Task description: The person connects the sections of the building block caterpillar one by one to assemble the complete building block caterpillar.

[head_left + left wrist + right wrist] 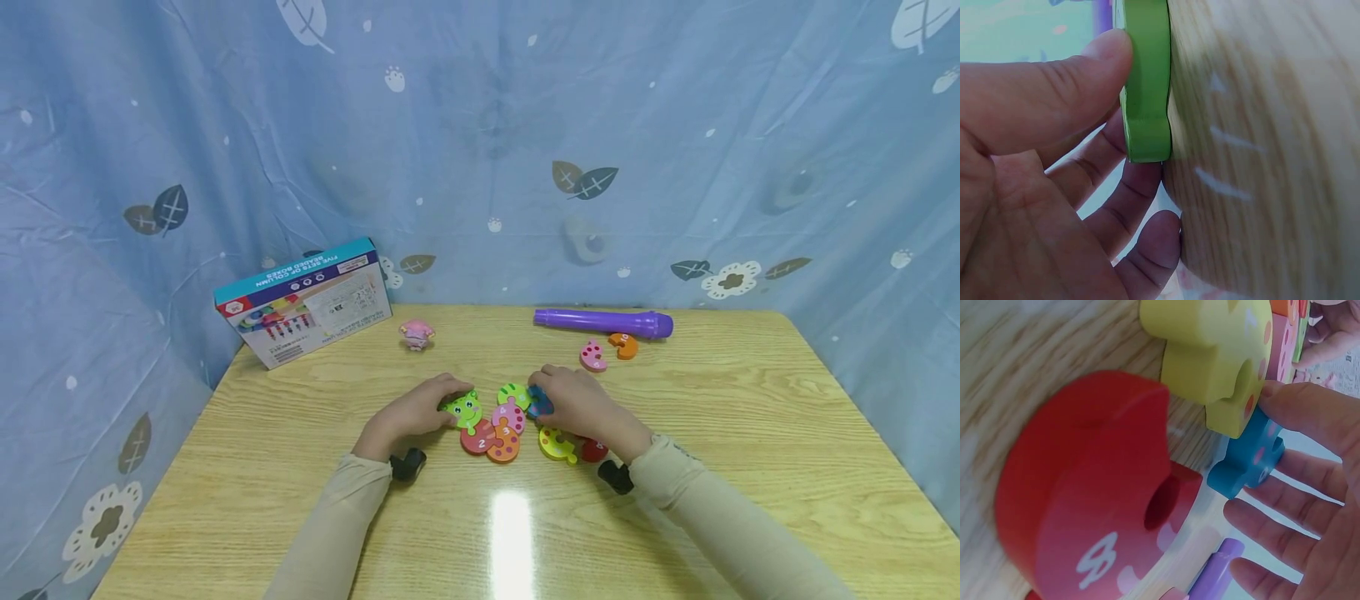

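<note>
My left hand [416, 410] grips the edge of a green caterpillar-head puzzle piece [467, 407], thumb on top and fingers at its side. The head joins a chain of red [474, 442], orange [504, 452], pink [506, 416] and green [512, 394] pieces lying on the table. At the chain's right end, my right hand [583, 404] pinches a blue spotted piece [1254, 453], close beside the green one; whether they interlock I cannot tell. Below that hand lie a yellow spotted piece [554, 445] and a red piece numbered 8 [1097, 494], partly covered in the head view.
Beyond my right hand lie a loose pink piece [592, 358] and an orange piece [627, 347]. A purple toy microphone [603, 322] rests near the table's back edge. At the back left stand a toy box [315, 304] and a small pink figure [416, 334].
</note>
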`<action>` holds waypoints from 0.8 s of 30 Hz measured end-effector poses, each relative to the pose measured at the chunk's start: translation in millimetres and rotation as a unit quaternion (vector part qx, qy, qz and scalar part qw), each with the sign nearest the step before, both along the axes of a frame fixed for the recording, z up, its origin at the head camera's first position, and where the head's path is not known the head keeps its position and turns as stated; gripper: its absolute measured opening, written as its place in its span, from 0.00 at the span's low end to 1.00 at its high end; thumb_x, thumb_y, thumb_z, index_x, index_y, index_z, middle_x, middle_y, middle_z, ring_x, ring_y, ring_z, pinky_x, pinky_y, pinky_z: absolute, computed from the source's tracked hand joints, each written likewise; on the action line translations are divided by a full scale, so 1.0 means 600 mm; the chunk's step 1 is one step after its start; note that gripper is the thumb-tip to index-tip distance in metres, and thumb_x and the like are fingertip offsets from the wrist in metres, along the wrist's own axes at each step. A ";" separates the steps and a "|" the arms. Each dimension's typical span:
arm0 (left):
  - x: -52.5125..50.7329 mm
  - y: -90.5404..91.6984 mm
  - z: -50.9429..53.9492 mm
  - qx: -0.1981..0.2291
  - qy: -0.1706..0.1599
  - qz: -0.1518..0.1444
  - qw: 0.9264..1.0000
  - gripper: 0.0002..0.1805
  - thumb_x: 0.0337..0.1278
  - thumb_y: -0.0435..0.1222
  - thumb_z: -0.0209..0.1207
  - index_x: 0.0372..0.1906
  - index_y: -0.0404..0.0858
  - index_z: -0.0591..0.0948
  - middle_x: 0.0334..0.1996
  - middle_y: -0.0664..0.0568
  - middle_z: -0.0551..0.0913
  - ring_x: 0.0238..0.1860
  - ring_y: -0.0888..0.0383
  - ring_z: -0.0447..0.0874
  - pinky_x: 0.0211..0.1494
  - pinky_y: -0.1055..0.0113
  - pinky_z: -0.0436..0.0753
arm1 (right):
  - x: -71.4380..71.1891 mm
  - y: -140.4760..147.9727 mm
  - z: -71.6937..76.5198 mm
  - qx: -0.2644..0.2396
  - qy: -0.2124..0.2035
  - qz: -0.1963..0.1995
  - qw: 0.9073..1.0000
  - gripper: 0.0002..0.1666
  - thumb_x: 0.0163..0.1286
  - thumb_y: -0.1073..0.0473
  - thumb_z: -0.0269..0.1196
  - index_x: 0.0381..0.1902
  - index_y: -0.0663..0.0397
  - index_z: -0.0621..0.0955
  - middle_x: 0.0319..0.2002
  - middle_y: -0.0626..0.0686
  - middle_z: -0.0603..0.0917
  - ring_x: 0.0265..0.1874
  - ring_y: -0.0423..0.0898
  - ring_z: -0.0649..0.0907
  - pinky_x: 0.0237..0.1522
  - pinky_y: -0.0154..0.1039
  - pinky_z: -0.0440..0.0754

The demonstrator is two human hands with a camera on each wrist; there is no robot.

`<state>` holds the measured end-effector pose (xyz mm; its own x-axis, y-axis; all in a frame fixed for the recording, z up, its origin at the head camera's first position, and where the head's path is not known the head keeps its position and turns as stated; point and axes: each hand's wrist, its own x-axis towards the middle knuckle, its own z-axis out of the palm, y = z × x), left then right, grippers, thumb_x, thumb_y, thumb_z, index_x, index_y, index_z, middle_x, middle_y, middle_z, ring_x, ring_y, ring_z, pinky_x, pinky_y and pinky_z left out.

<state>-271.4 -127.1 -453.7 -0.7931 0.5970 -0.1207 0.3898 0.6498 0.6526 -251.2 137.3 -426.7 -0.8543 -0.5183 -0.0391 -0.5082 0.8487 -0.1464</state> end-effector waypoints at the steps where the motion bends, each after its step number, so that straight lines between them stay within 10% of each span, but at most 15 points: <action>1: 0.000 0.000 0.000 0.001 -0.001 0.001 1.000 0.29 0.52 0.29 0.61 0.63 0.39 0.71 0.54 0.49 0.73 0.56 0.54 0.70 0.60 0.57 0.69 | 0.000 -0.001 0.000 0.002 -0.001 -0.002 1.000 0.30 0.52 0.48 0.70 0.51 0.53 0.77 0.42 0.51 0.78 0.38 0.46 0.78 0.37 0.47 0.76; 24: 0.003 0.002 0.004 -0.004 0.002 0.003 1.000 0.29 0.53 0.29 0.61 0.62 0.39 0.71 0.53 0.49 0.73 0.56 0.53 0.70 0.60 0.58 0.69 | 0.026 0.012 0.005 -0.005 0.014 -0.036 0.999 0.23 0.52 0.46 0.69 0.42 0.55 0.81 0.32 0.48 0.77 0.28 0.43 0.75 0.28 0.38 0.75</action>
